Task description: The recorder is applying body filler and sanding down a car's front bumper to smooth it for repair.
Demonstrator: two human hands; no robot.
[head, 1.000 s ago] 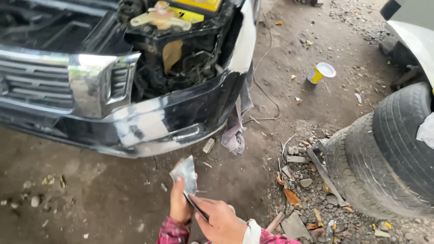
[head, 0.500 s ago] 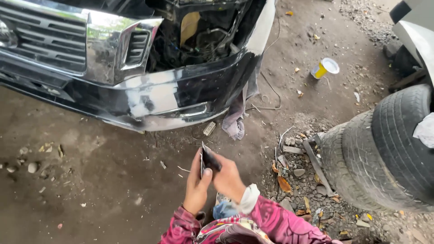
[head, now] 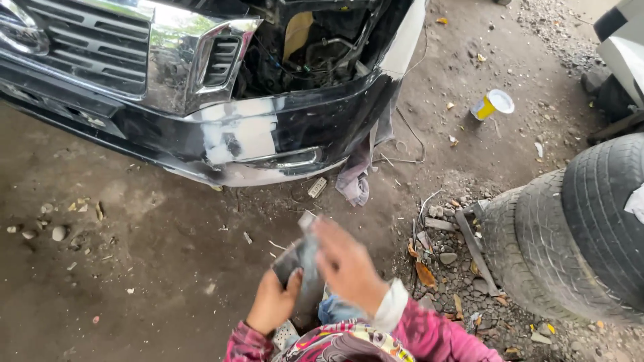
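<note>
Both hands near, low-centre: left hand (head: 272, 305) gripped grey sheet (head: 305, 265) w/ long axis upright, right hand (head: 349, 265) touching its right side, blurred.

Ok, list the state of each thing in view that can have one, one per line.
Left hand: closed on the dark flat sanding block.
Right hand: blurred, pressed on the grey sheet of sandpaper.
Black car front bumper: patched with pale filler, headlight missing.
Yellow can with white lid: lying on its side on the dirt.
Stacked black rubber tyres: lying tilted, at rest.
Grey rag: hanging from the bumper onto the ground.
</note>
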